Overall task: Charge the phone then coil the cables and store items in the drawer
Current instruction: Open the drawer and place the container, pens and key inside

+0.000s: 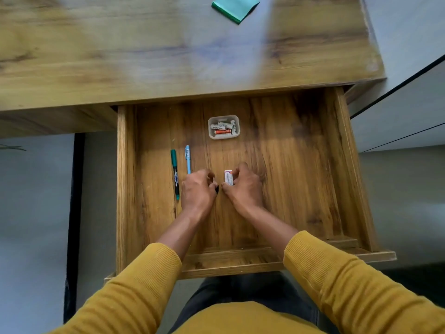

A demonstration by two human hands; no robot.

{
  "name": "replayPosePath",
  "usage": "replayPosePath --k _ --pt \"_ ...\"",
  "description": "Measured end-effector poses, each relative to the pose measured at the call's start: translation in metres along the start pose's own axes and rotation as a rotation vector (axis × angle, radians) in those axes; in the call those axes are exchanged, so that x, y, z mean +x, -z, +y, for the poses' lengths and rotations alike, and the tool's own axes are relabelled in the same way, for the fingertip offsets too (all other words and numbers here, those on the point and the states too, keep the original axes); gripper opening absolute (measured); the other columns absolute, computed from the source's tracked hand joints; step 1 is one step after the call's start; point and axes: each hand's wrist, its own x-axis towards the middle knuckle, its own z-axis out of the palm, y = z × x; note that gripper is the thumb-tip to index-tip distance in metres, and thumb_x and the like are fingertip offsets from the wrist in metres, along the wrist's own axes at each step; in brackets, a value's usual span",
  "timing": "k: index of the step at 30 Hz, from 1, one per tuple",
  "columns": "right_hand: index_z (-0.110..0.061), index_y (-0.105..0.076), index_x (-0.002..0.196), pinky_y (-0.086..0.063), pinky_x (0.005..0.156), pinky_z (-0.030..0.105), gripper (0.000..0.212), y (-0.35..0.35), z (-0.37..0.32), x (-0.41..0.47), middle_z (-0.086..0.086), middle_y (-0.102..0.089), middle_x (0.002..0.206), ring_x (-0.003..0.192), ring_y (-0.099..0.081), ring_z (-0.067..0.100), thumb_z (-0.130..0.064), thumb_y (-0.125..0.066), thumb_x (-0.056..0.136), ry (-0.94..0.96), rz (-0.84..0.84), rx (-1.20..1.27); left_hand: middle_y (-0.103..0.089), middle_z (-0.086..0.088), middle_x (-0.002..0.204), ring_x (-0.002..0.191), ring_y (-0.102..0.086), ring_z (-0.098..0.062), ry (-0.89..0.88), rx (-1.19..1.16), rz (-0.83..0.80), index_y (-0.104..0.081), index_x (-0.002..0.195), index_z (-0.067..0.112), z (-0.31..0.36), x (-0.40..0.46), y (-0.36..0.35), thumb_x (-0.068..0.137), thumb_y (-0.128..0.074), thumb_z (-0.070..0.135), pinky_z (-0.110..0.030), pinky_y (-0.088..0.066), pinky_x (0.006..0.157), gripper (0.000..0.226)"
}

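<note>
Wooden drawer stands open below us, and we count two pens, one small tray of batteries and one green notepad on the desk. Our right hand pinches a small white box; our left hand curls beside it, contents unclear.

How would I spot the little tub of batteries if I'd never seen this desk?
Look inside the open wooden drawer pulled out from the desk. Near its back, beyond both hands, sits a small pale tub with rounded corners. Unlike the two pens lying loose to its left, it is a container, holding batteries.
</note>
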Motion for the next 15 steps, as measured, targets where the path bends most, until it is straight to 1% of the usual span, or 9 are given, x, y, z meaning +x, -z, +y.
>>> replayPosePath --k 3,5,7,9,10,12,15 --pt "-0.019 -0.059 0.111 -0.063 0.077 0.039 0.041 0.001 0.002 -0.001 0.003 -0.072 0.098 0.089 -0.071 0.020 -0.026 -0.089 0.083 0.013 -0.032 -0.023 -0.077 -0.004 0.097 0.088 -0.073 -0.017 0.017 -0.002 -0.012 -0.077 0.108 0.012 -0.004 -0.004 0.000 0.091 -0.082 0.015 -0.036 -0.065 0.076 0.018" --pt "-0.018 -0.061 0.110 -0.061 0.074 0.033 0.041 0.002 0.003 0.000 0.002 -0.073 0.098 0.089 -0.072 0.018 -0.026 -0.090 0.082 0.004 -0.055 -0.009 -0.077 -0.003 0.097 0.088 -0.073 -0.016 0.023 -0.012 -0.012 -0.078 0.109 0.013 -0.006 -0.007 -0.001 0.090 -0.082 0.015 -0.036 -0.066 0.078 0.019" --pt "-0.018 -0.062 0.109 -0.054 0.066 0.021 0.040 0.005 0.002 0.001 0.001 -0.072 0.096 0.087 -0.071 0.016 -0.026 -0.091 0.082 -0.004 -0.076 0.017 -0.077 -0.002 0.098 0.089 -0.073 -0.015 0.027 -0.021 -0.003 -0.078 0.111 0.013 -0.005 -0.010 -0.001 0.091 -0.082 0.016 -0.034 -0.065 0.078 0.020" --pt "-0.018 -0.061 0.109 -0.045 0.059 0.016 0.041 0.010 0.002 0.002 -0.001 -0.070 0.092 0.083 -0.069 0.014 -0.028 -0.091 0.082 0.000 -0.088 0.019 -0.077 -0.003 0.099 0.090 -0.073 -0.015 0.026 -0.029 0.014 -0.077 0.114 0.013 -0.004 -0.010 0.000 0.091 -0.082 0.017 -0.031 -0.063 0.077 0.024" --pt "-0.018 -0.061 0.108 -0.044 0.058 0.016 0.040 0.013 0.001 0.002 -0.002 -0.069 0.090 0.081 -0.068 0.013 -0.030 -0.090 0.083 0.005 -0.087 0.020 -0.077 -0.003 0.099 0.089 -0.072 -0.015 0.026 -0.034 0.026 -0.077 0.116 0.012 -0.002 -0.009 0.001 0.091 -0.082 0.017 -0.029 -0.062 0.076 0.027" --pt "-0.020 -0.061 0.106 -0.047 0.059 0.019 0.036 0.021 -0.002 0.002 -0.003 -0.067 0.086 0.078 -0.067 0.011 -0.033 -0.088 0.085 0.032 -0.048 0.030 -0.076 -0.003 0.099 0.088 -0.072 -0.015 0.016 -0.039 0.064 -0.076 0.119 0.012 0.004 -0.006 0.008 0.092 -0.082 0.019 -0.028 -0.062 0.075 0.029" --pt "-0.020 -0.064 0.103 -0.053 0.064 0.020 0.025 0.038 -0.014 0.011 -0.006 -0.065 0.086 0.078 -0.065 0.009 -0.028 -0.083 0.090 0.152 0.071 0.053 -0.077 -0.003 0.103 0.090 -0.073 -0.012 -0.049 -0.034 0.150 -0.076 0.120 0.013 0.021 0.009 0.027 0.096 -0.078 0.022 -0.028 -0.065 0.079 0.026"
